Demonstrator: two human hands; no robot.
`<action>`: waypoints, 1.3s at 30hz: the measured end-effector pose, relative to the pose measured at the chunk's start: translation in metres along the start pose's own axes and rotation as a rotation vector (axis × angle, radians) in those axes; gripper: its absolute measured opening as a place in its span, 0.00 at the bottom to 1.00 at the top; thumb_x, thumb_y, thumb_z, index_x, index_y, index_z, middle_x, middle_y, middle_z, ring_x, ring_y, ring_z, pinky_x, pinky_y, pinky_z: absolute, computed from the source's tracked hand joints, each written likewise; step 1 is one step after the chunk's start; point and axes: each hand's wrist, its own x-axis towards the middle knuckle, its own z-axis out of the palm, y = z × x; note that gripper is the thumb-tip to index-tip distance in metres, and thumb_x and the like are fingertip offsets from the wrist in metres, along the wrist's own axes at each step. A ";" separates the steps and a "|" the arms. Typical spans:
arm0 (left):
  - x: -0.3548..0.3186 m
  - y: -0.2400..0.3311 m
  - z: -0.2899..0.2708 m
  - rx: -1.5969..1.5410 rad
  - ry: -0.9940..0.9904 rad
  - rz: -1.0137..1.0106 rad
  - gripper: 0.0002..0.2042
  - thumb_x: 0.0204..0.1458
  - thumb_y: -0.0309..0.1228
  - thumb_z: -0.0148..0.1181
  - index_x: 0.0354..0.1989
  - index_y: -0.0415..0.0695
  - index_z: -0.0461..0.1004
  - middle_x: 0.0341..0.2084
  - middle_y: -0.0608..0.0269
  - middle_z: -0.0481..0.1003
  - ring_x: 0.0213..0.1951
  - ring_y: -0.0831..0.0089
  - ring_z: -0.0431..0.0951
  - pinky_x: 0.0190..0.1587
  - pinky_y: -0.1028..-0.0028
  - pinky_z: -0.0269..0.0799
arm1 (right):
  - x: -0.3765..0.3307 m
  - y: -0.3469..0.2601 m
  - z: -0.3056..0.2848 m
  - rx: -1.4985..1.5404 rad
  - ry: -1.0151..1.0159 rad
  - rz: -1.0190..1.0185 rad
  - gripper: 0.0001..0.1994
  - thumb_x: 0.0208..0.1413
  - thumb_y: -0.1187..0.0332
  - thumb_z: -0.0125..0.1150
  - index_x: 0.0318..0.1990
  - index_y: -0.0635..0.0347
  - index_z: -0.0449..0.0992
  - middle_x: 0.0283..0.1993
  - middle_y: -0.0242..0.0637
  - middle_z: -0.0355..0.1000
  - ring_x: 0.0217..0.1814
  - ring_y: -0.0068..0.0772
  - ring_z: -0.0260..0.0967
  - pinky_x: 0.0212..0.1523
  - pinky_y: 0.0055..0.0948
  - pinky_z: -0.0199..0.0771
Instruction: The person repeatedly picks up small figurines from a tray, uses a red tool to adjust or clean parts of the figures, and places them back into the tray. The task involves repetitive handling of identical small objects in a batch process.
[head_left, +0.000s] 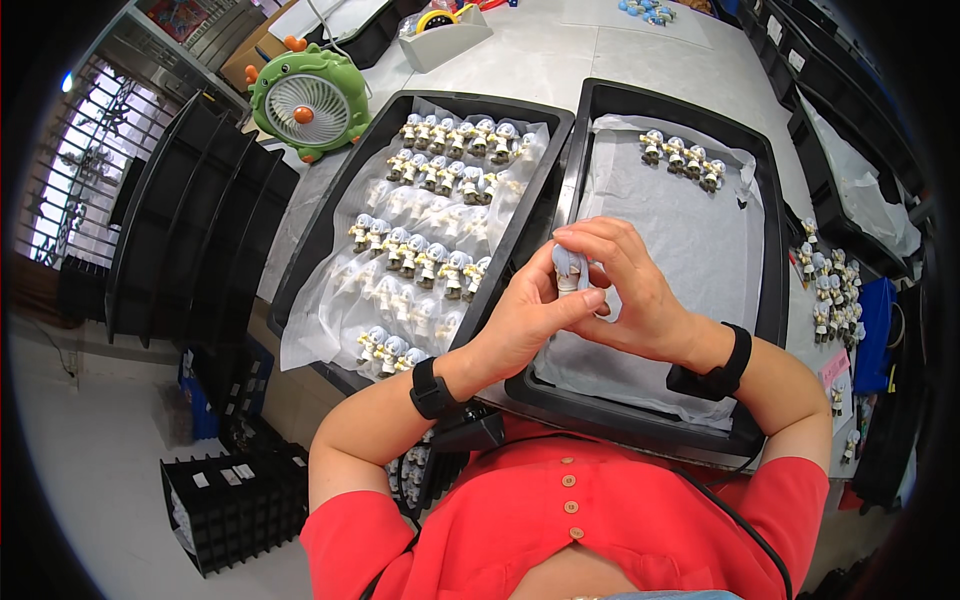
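A small figurine with pale blue hair and a white body is held upright between my hands, over the near left part of the right tray. My left hand grips its body, thumb across the front. The curved fingers of my right hand close on it from the other side, at the head and lower down; the exact contact there is partly hidden. Beneath lies the black right tray, lined with white paper, with a short row of similar figurines at its far end.
To the left, a black tray carries several rows of figurines, some under translucent sheets. Beyond it stand a green fan and a tape dispenser. More figurines cluster at the right by a blue bin. Stacked black crates rise at left.
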 end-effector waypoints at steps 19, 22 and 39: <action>0.001 -0.002 -0.001 0.003 -0.014 0.011 0.25 0.53 0.27 0.57 0.57 0.41 0.55 0.42 0.62 0.68 0.42 0.72 0.74 0.45 0.72 0.74 | 0.001 -0.001 -0.001 -0.020 -0.015 0.004 0.35 0.32 0.73 0.71 0.55 0.58 0.65 0.53 0.39 0.64 0.56 0.44 0.60 0.55 0.38 0.63; 0.000 -0.002 -0.001 0.009 -0.016 0.009 0.25 0.53 0.27 0.57 0.58 0.41 0.54 0.42 0.61 0.67 0.42 0.72 0.74 0.44 0.72 0.74 | 0.001 -0.001 -0.001 -0.013 -0.014 0.015 0.35 0.32 0.73 0.71 0.54 0.58 0.65 0.52 0.39 0.64 0.56 0.44 0.60 0.55 0.38 0.63; 0.000 0.000 0.001 0.017 -0.011 0.014 0.26 0.52 0.28 0.58 0.58 0.40 0.55 0.42 0.61 0.67 0.42 0.72 0.74 0.44 0.71 0.75 | 0.000 0.000 -0.002 0.000 -0.027 0.032 0.34 0.33 0.73 0.71 0.55 0.58 0.65 0.53 0.39 0.64 0.56 0.44 0.60 0.56 0.38 0.63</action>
